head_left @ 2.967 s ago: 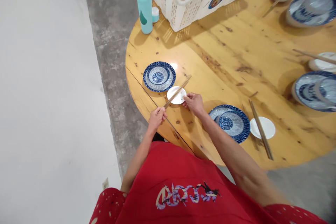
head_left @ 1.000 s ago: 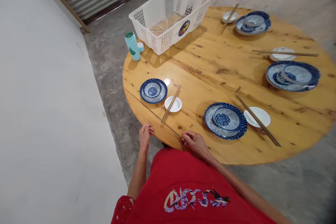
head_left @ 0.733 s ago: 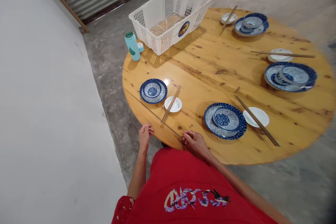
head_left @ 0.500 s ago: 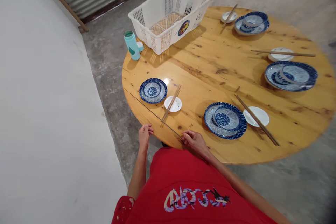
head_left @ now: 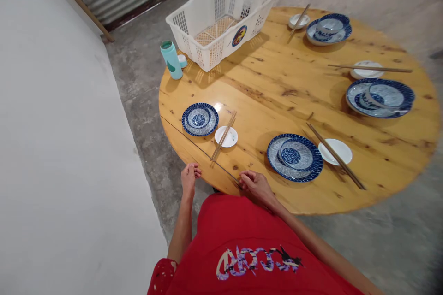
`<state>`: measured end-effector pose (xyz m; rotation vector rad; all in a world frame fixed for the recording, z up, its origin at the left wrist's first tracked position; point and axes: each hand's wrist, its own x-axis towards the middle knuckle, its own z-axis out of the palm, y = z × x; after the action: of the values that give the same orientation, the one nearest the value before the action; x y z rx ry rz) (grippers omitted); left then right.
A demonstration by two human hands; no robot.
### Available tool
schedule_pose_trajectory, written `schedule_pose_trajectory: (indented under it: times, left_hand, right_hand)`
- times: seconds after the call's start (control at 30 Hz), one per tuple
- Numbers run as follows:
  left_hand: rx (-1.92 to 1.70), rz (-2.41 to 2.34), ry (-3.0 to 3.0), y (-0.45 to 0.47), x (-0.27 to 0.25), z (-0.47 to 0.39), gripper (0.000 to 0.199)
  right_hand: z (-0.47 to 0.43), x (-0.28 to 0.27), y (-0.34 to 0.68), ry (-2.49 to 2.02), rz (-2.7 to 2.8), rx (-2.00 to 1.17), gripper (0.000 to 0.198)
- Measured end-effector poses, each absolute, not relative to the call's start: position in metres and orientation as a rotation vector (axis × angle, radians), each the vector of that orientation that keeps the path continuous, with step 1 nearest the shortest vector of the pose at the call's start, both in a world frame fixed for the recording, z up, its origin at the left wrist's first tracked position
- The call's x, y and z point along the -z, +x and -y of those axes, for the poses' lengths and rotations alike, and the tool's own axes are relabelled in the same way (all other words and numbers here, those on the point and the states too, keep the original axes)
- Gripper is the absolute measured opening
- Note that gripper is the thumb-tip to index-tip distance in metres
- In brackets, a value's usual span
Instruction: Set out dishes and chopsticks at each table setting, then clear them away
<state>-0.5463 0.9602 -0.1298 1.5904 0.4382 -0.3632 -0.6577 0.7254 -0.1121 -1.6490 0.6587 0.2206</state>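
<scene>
My left hand [head_left: 190,174] is just off the rounded edge of the wooden table [head_left: 242,84], its fingers loosely curled and nothing seen in them. At the near edge, beside the end of a dark seam in the tabletop, my right hand [head_left: 254,183] rests with curled fingers, no object visible in it. Ahead of both hands lie a small white dish [head_left: 231,138] with chopsticks [head_left: 221,140] across it and a blue-and-white plate [head_left: 185,126] bearing a bowl [head_left: 199,119]. To the right of my right hand is another patterned plate [head_left: 314,173] with a tilted-looking bowl [head_left: 291,154].
A white plastic basket [head_left: 221,53] stands at the back left, by a turquoise bottle [head_left: 172,62] and its cap [head_left: 182,61]. More settings occupy the right side, including a plate [head_left: 406,99] and a white dish [head_left: 341,150]. A white wall [head_left: 62,147] rises on the left.
The view has shifted slightly, so the table and dishes appear a little further left. Both hands keep practically the same pose and place.
</scene>
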Motion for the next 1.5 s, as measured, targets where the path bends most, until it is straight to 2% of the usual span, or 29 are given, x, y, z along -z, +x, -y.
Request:
schedule_pose_trajectory:
  times: [0.93,1.17,1.5]
  left_hand:
    - [0.367,-0.411,1.604,-0.545,0.127,-0.961,0.037]
    - [0.336,-0.425,1.611,-0.540,0.132,-0.964,0.039]
    - [0.352,-0.390,1.667,-0.534,0.133,-0.962,0.038]
  right_hand:
    - [-0.726,0.113,-0.659,-1.678,-0.627,-0.212,0.037]
    - [-0.729,0.105,-0.654,-1.733,-0.582,-0.244,0.026]
    - [-0.723,0.112,-0.654,-1.766,-0.578,-0.198,0.023]
